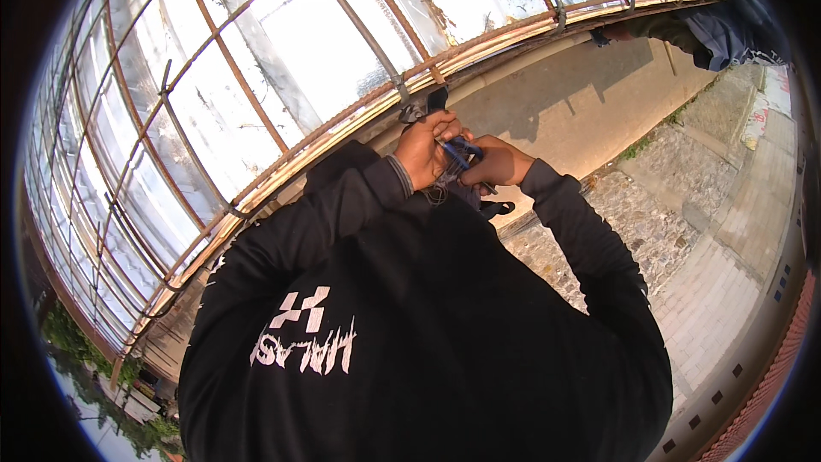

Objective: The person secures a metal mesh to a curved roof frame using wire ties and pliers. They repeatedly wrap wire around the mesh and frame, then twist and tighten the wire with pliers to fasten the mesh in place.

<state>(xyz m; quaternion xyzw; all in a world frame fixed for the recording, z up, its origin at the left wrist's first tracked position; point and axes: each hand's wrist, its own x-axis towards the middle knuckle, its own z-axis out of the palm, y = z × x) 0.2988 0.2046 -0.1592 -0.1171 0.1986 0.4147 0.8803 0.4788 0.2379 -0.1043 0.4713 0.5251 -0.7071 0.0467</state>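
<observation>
My two hands meet in front of my chest, just below the edge of a rebar grid (242, 77). My right hand (503, 162) is closed round a blue-handled hand tool (463, 152), maybe pliers; its working end is hidden. My left hand (416, 152) is closed beside the tool, its fingers curled near the blue handle. What it holds is too small to make out. Thin loops of wire (437, 194) hang under the hands. A dark strap or clip (436, 100) shows just above my left hand, by the grid's edge.
Shiny metal sheeting (299, 51) lies under the rusty bars. A wooden edge strip (295, 141) runs along the near side. Far below on the right are a wall (590, 90) and a paved strip (693, 282). Another person's sleeve (727, 38) reaches in at upper right.
</observation>
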